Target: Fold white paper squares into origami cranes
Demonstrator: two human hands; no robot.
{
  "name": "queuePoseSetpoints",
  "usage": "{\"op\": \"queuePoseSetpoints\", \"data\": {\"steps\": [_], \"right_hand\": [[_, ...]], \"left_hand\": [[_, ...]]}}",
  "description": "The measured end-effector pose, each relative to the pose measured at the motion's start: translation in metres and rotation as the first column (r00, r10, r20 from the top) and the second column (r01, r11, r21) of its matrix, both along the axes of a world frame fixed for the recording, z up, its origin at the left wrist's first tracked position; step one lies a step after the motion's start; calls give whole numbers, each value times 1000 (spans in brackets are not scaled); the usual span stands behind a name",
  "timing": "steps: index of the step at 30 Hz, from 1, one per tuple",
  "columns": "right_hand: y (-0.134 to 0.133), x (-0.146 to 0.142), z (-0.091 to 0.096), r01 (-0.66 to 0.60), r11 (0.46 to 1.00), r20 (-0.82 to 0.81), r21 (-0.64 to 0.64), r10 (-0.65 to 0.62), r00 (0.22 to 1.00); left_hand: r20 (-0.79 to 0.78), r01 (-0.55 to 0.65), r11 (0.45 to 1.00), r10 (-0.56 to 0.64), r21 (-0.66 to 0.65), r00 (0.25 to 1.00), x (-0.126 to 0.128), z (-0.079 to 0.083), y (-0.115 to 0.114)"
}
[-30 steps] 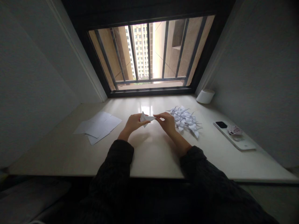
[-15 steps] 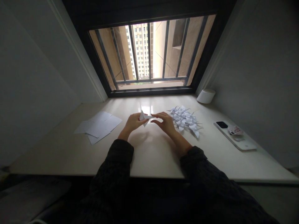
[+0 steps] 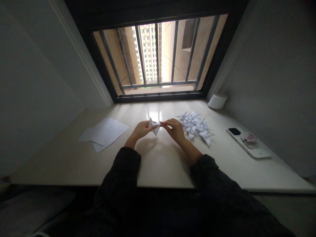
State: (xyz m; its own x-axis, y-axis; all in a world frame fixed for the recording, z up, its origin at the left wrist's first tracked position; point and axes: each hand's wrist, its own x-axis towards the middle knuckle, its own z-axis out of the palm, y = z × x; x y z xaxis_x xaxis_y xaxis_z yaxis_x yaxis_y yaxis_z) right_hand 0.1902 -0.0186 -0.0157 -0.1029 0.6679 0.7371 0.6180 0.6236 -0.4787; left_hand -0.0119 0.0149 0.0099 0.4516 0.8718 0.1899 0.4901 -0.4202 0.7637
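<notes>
A white folded paper crane (image 3: 154, 127) is held above the white counter, between my two hands. My left hand (image 3: 141, 129) is closed around its left side, with the thumb lying along the front. The fingertips of my right hand (image 3: 174, 127) pinch the narrow right end of the crane. A heap of white paper cranes (image 3: 195, 125) lies just to the right of my right hand. Flat sheets of white paper (image 3: 108, 130) lie overlapping to the left of my left hand.
A phone (image 3: 249, 144) with a round grip on its back lies at the right. Near the window's right corner stands a white cylindrical object (image 3: 217, 101). A dark-framed window (image 3: 160, 97) borders the back of the counter (image 3: 163, 164); walls rise on both sides.
My right thumb and fingers, apart before, have come together on the crane's narrow end. The crane's body has tilted slightly in my left hand.
</notes>
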Motion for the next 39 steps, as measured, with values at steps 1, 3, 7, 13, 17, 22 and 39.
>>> {"op": "queuePoseSetpoints", "data": {"steps": [1, 3, 7, 13, 17, 22, 39], "right_hand": [[0, 0, 0, 4, 1000, 2, 0, -4, 1000], [0, -1, -1, 19, 1000, 4, 2, -19, 1000], [-1, -4, 0, 53, 998, 0, 25, -53, 999], [0, -6, 3, 28, 999, -168, -24, -32, 985], [2, -8, 2, -169, 970, -339, -177, 101, 935], [2, -9, 3, -199, 960, -357, -198, 118, 927], [1, -8, 2, -95, 979, -319, -179, 34, 947]], "left_hand": [[3, -10, 1000, 10, -4, 1000, 0, -1, 0], [21, -53, 999, 53, 1, 998, 1, -3, 1], [77, -148, 988, 144, 49, 986, 4, -9, 4], [329, -68, 990, 105, -121, 938, 10, -17, 11], [439, -7, 971, 114, -237, 891, 11, -17, 13], [435, 19, 970, 91, -241, 896, 13, -12, 9], [414, 144, 985, -91, -99, 906, 13, -18, 9]]}}
